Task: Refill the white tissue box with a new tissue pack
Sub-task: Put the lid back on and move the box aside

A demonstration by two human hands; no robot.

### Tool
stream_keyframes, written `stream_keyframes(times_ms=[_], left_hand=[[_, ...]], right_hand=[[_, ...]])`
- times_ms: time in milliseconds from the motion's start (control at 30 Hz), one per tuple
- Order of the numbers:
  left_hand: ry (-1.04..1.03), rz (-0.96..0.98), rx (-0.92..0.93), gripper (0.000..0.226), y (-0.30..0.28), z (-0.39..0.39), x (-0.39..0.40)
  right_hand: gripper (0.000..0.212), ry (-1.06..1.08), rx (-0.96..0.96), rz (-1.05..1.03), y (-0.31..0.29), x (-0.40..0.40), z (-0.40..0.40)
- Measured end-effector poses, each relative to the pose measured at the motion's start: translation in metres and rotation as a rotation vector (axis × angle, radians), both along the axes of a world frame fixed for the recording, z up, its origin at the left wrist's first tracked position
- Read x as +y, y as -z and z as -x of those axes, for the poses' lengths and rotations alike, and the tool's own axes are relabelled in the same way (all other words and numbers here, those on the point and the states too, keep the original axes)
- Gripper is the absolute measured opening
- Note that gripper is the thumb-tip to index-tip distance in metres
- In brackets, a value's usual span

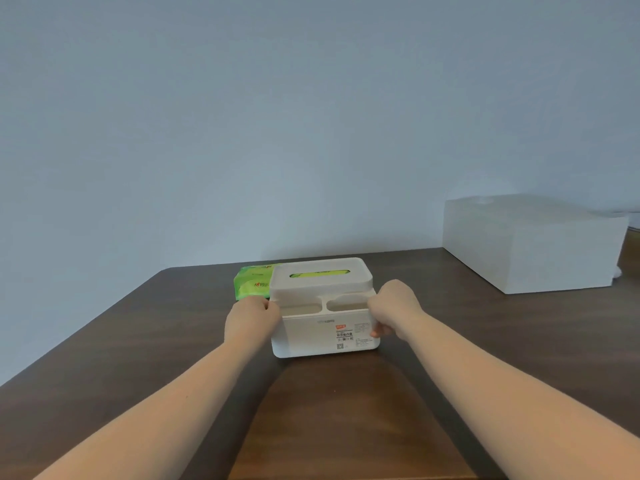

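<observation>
The white tissue box (311, 336) stands in the middle of the dark wooden table (138, 341), a label on its front face. Its white lid (320, 275) has a slot showing green through it. In front of the lid are two open compartments. A green tissue pack (251, 282) lies behind the box's left side, partly hidden by it. My left hand (251, 318) grips the box's left side. My right hand (393, 311) grips the right side, fingers curled round the front corner.
A large plain white box (533, 242) stands at the back right of the table, against the pale wall. The table's far edge runs just behind the tissue pack.
</observation>
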State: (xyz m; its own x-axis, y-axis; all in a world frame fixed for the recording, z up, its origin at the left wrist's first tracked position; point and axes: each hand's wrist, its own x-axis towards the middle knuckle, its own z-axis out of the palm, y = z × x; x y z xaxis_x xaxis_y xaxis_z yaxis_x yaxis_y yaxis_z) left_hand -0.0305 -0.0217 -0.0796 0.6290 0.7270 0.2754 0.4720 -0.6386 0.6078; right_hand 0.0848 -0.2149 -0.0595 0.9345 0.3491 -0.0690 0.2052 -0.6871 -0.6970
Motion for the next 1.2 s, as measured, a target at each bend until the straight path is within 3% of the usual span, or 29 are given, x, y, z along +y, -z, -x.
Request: stream_keyframes(times_ms=[267, 567, 800, 933, 1100, 1200], left_hand=[[0.110, -0.068, -0.007, 0.038, 0.001, -0.077, -0.045], [0.192, 0.016, 0.004, 0.037, -0.002, -0.186, -0.086], [0.204, 0.041, -0.005, 0.038, -0.001, -0.260, -0.087], [0.208, 0.056, -0.012, 0.036, -0.001, -0.296, -0.081], [0.198, 0.079, -0.027, 0.037, 0.002, -0.326, -0.079], [0.199, 0.083, -0.044, 0.038, 0.003, -0.336, -0.081]], right_hand=[[0.021, 0.144, -0.031, 0.004, -0.009, -0.045, -0.060], [0.025, 0.324, 0.007, -0.064, -0.010, -0.082, -0.151], [0.017, 0.412, 0.025, -0.222, -0.002, -0.072, -0.224], [0.022, 0.456, 0.003, -0.175, 0.000, -0.063, -0.256], [0.008, 0.489, -0.080, -0.110, -0.004, -0.054, -0.278], [0.015, 0.529, -0.102, -0.113, -0.002, -0.054, -0.286]])
